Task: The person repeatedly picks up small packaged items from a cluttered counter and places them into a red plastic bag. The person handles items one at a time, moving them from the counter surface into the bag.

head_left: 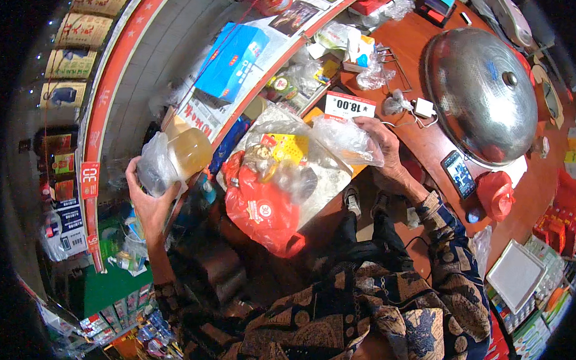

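Reddish-brown table (416, 33), right of frame; outer edge lost in the dark rim.

Red-edged shelf strip (101, 110), upper left, curving; bears pale print, part of it too small to make out.

Metal dome (475, 91), right, dimpled, with a small dark knob; a blue mark on its surface, illegible.

Red plastic bag (263, 209), centre, crumpled; round white emblem with a red figure. Its upper part is blurred and overlaid by clear film, contents uncertain.

Blue box (232, 61), upper centre-left; small red and white markings, unreadable at this size.

Amber container (190, 151), left of centre, lying tilted, one end wrapped in cloudy film (157, 165). Left hand (152, 207) curled round the wrapped end, thumb below; some fingers hidden behind the film.

Clear bag (347, 140), just above and right of centre, its contents hard to make out. Right hand (388, 151) closed on its right end; fingertips partly hidden.

White card (350, 105), just above the clear bag; bold black print, upside down, with a red lower edge.

Phone (459, 174), right, screen lit; its text too small to read.
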`<move>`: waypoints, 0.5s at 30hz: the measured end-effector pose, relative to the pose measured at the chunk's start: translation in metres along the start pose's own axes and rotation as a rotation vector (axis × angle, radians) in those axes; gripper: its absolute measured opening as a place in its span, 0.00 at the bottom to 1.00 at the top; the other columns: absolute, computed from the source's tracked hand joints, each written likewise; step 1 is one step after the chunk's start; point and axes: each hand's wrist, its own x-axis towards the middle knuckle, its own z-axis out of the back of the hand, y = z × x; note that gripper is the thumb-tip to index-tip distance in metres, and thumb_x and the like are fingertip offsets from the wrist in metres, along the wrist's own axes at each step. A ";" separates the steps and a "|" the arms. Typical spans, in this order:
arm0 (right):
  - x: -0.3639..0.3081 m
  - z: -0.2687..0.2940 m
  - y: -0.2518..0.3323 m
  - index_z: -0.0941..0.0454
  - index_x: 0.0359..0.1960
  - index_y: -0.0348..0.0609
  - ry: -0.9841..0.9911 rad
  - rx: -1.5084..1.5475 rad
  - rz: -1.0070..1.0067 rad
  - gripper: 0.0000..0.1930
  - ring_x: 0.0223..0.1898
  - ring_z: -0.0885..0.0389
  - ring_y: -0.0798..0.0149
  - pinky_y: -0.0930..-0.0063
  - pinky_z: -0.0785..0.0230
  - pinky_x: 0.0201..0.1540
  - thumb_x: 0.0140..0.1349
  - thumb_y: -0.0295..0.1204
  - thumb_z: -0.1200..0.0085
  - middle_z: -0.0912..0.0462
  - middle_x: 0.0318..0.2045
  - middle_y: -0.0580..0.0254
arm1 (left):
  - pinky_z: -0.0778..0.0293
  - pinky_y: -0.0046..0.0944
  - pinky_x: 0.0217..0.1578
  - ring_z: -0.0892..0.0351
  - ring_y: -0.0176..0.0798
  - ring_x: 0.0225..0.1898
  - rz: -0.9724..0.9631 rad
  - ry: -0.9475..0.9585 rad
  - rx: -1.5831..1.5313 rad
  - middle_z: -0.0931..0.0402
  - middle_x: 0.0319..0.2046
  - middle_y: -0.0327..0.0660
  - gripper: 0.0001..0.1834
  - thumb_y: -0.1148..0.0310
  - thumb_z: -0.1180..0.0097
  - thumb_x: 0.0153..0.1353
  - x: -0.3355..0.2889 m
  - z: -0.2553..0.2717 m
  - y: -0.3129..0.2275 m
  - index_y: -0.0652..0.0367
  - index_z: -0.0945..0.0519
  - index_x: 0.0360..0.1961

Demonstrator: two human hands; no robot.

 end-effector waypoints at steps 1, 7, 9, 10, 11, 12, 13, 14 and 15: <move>-0.004 -0.002 -0.008 0.27 0.43 0.33 -0.011 0.001 -0.029 0.13 0.50 0.23 0.54 0.66 0.32 0.53 0.55 0.18 0.50 0.22 0.48 0.50 | 0.36 0.42 0.58 0.32 0.44 0.55 0.015 0.007 -0.023 0.32 0.52 0.46 0.46 0.70 0.28 0.34 0.000 0.000 0.005 0.59 0.37 0.59; -0.019 -0.015 -0.031 0.27 0.51 0.35 -0.037 -0.074 -0.255 0.19 0.52 0.25 0.62 0.71 0.36 0.57 0.56 0.15 0.52 0.23 0.49 0.56 | 0.34 0.43 0.56 0.30 0.43 0.53 0.025 -0.036 0.036 0.30 0.51 0.42 0.48 0.72 0.25 0.30 -0.007 0.023 0.036 0.56 0.35 0.58; -0.031 -0.009 -0.044 0.26 0.51 0.35 -0.041 -0.071 -0.399 0.15 0.51 0.27 0.64 0.72 0.36 0.56 0.61 0.20 0.51 0.23 0.47 0.59 | 0.32 0.41 0.54 0.28 0.43 0.51 -0.064 -0.058 0.130 0.28 0.48 0.45 0.49 0.69 0.23 0.29 -0.002 0.024 0.034 0.59 0.36 0.57; -0.036 -0.009 -0.048 0.27 0.50 0.33 -0.046 0.014 -0.413 0.15 0.50 0.26 0.65 0.71 0.36 0.55 0.62 0.23 0.50 0.24 0.47 0.59 | 0.31 0.41 0.54 0.28 0.43 0.51 -0.033 -0.078 0.128 0.28 0.48 0.45 0.49 0.69 0.23 0.28 -0.003 0.030 0.037 0.59 0.36 0.57; -0.036 -0.010 -0.039 0.27 0.50 0.33 -0.025 0.048 -0.457 0.15 0.49 0.26 0.66 0.71 0.35 0.55 0.63 0.25 0.50 0.24 0.47 0.59 | 0.31 0.41 0.54 0.28 0.43 0.50 -0.001 -0.093 0.112 0.28 0.48 0.45 0.50 0.69 0.23 0.28 -0.006 0.031 0.048 0.59 0.36 0.57; -0.042 -0.009 -0.045 0.27 0.50 0.33 -0.012 0.077 -0.423 0.15 0.47 0.26 0.67 0.72 0.35 0.53 0.63 0.27 0.49 0.23 0.46 0.59 | 0.31 0.41 0.54 0.28 0.43 0.50 0.018 -0.105 0.095 0.28 0.48 0.45 0.50 0.69 0.23 0.28 -0.010 0.037 0.054 0.60 0.36 0.57; -0.053 -0.006 -0.059 0.27 0.50 0.32 0.009 0.046 -0.418 0.15 0.46 0.26 0.67 0.72 0.34 0.51 0.64 0.29 0.49 0.23 0.43 0.60 | 0.31 0.42 0.54 0.27 0.43 0.50 0.034 -0.115 0.070 0.28 0.48 0.45 0.49 0.69 0.23 0.28 -0.014 0.042 0.061 0.60 0.36 0.56; -0.059 -0.003 -0.061 0.27 0.49 0.32 0.046 -0.002 -0.456 0.17 0.45 0.27 0.67 0.71 0.33 0.50 0.64 0.31 0.49 0.23 0.42 0.59 | 0.31 0.42 0.54 0.27 0.43 0.50 0.053 -0.125 0.049 0.28 0.48 0.45 0.49 0.69 0.23 0.28 -0.019 0.048 0.066 0.60 0.35 0.56; -0.065 0.001 -0.062 0.27 0.49 0.32 0.079 -0.060 -0.493 0.18 0.44 0.27 0.67 0.71 0.33 0.49 0.64 0.34 0.50 0.23 0.41 0.59 | 0.31 0.42 0.54 0.27 0.43 0.50 0.059 -0.128 0.067 0.28 0.48 0.45 0.50 0.69 0.23 0.28 -0.022 0.051 0.070 0.60 0.36 0.56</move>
